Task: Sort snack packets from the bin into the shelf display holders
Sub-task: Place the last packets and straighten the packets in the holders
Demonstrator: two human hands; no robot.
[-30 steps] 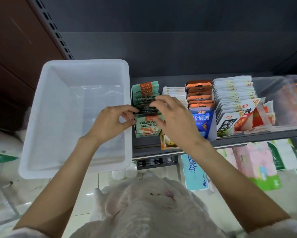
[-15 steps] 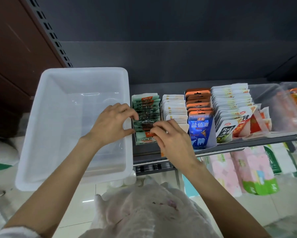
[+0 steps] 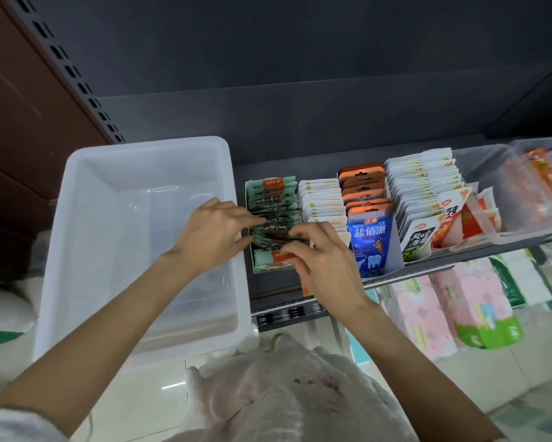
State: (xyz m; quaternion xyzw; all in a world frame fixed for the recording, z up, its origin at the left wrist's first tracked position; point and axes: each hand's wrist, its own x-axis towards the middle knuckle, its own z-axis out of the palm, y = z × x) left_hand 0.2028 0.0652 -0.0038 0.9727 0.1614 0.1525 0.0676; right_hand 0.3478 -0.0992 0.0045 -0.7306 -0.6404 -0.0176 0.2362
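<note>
Your left hand (image 3: 210,237) and right hand (image 3: 324,260) pinch the light, floppy, slippery green foil snack packets (image 3: 273,218) in the nine-o'clock white card holder (image 3: 256,266); hold their top edges.

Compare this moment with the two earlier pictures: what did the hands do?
The right hand dropped from the middle of the green packets to the row's front end. The left hand stayed on the row's left side. The white bin and other rows look unchanged.

Below your grip, you had pink-and-green plastic-wrapped tissue packs (image 3: 469,311) on the pale glossy tiled floor (image 3: 539,371), beside a dark brown wall panel (image 3: 22,110).
</note>
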